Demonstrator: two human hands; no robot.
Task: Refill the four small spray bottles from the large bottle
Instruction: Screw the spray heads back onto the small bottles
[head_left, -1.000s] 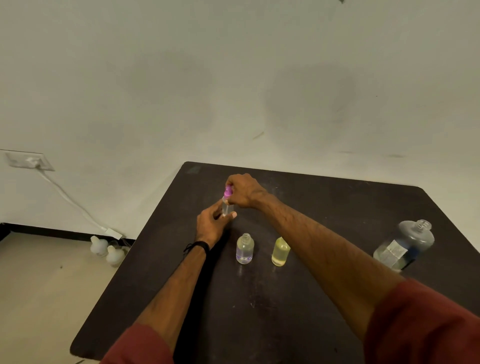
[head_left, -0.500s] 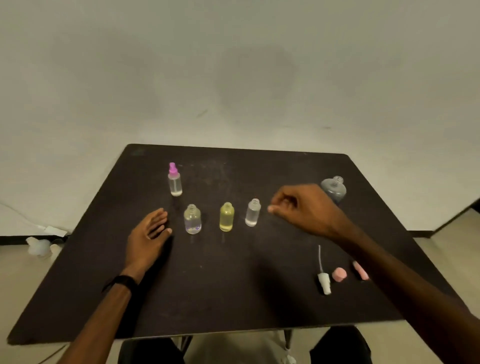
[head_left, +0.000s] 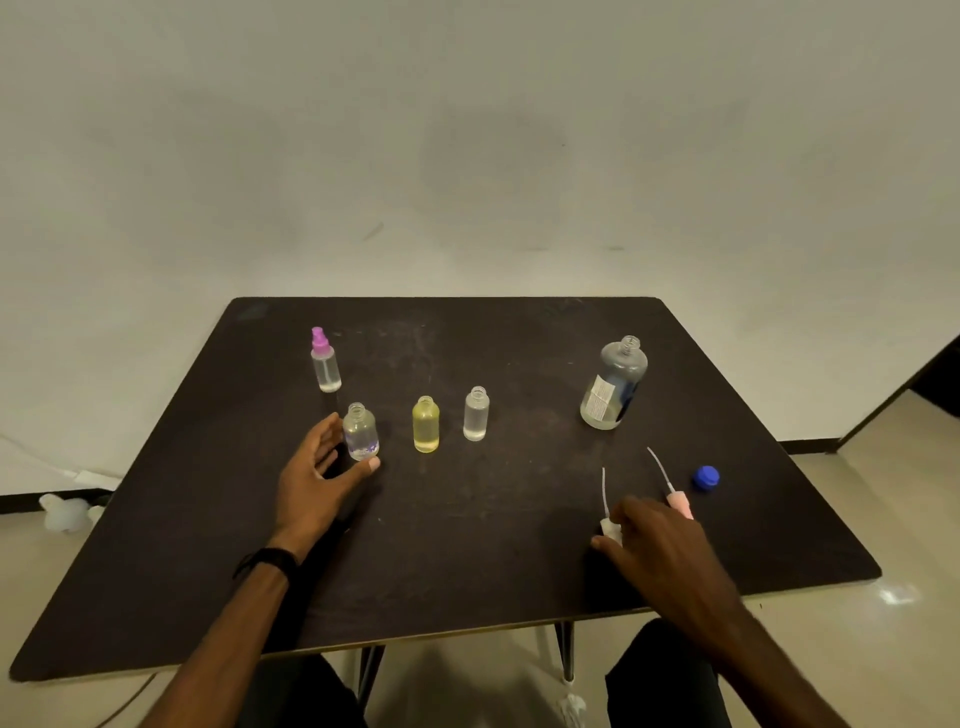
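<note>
Three bottles lack caps; your left hand (head_left: 317, 480) cups, fingers apart, the round bottle (head_left: 360, 432) to steady it, right hand (head_left: 657, 545) pinching the white sprayer (head_left: 609, 525) to refit.

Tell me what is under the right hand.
The right hand covers a white spray top, its tube poking out, beside a pink spray top. Whatever else lies beneath is hidden.

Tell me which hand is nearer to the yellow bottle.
Left. The left hand sits just left of the yellow bottle, cupping the neighbouring clear bottle. The right hand is farther off, at the spray heads near the table's front right.
</note>
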